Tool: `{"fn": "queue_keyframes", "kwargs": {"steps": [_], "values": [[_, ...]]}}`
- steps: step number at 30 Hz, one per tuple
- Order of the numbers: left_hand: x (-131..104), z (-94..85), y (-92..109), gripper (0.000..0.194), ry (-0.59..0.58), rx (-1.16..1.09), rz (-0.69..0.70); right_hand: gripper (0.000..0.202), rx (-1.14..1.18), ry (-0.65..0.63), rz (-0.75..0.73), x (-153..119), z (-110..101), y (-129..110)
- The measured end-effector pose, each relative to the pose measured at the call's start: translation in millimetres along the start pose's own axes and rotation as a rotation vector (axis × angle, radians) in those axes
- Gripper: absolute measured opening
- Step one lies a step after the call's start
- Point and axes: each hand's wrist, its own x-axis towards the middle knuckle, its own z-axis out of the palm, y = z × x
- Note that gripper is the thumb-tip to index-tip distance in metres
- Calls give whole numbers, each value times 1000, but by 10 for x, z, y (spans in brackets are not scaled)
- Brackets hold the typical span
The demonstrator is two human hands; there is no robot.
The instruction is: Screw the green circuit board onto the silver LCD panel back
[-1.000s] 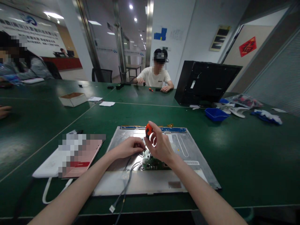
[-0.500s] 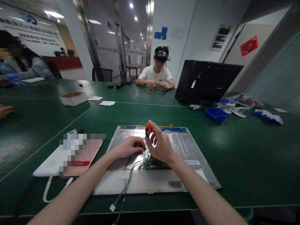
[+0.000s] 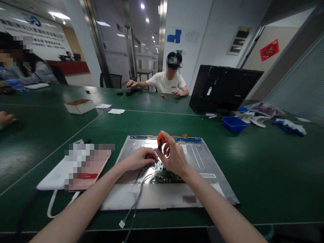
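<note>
My right hand (image 3: 174, 156) is closed around a screwdriver with an orange and black handle (image 3: 160, 139), held upright. Its tip is hard to make out near the upper left corner of a green circuit board (image 3: 164, 176). At that same corner, the fingertips of my left hand (image 3: 143, 157) are pinched together; what they hold is hidden. The board sits on the silver metal back of a flat display panel (image 3: 215, 189) with a blue strip (image 3: 192, 139) along its far edge. Grey cables (image 3: 139, 195) run from the board's left side over the near table edge, one ending in a white plug (image 3: 122, 223).
Left of the panel lie a white device (image 3: 54, 177) with a white cable and a pinkish flat item (image 3: 87, 180). Farther off are an open box (image 3: 79, 106), a black monitor (image 3: 225, 89) and a blue tray (image 3: 235, 124). A co-worker (image 3: 168, 81) sits opposite; others are at left.
The co-worker opposite has stretched one arm out toward the left, over dark items on the table. My own hands and the screwdriver have hardly moved.
</note>
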Motion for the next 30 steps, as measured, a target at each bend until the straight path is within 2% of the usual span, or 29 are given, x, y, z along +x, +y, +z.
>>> {"fn": "queue_keyframes", "kwargs": {"steps": [11,19,30], "values": [[-8,-6,65,12,14,13,-6,66,48,-21,38,2,3,-12],[5,0,67,9,31,-6,0,68,-19,12,-16,6,-1,-5],[-10,-13,92,10,11,12,3,67,44,-36,3,4,-27,-33]]}}
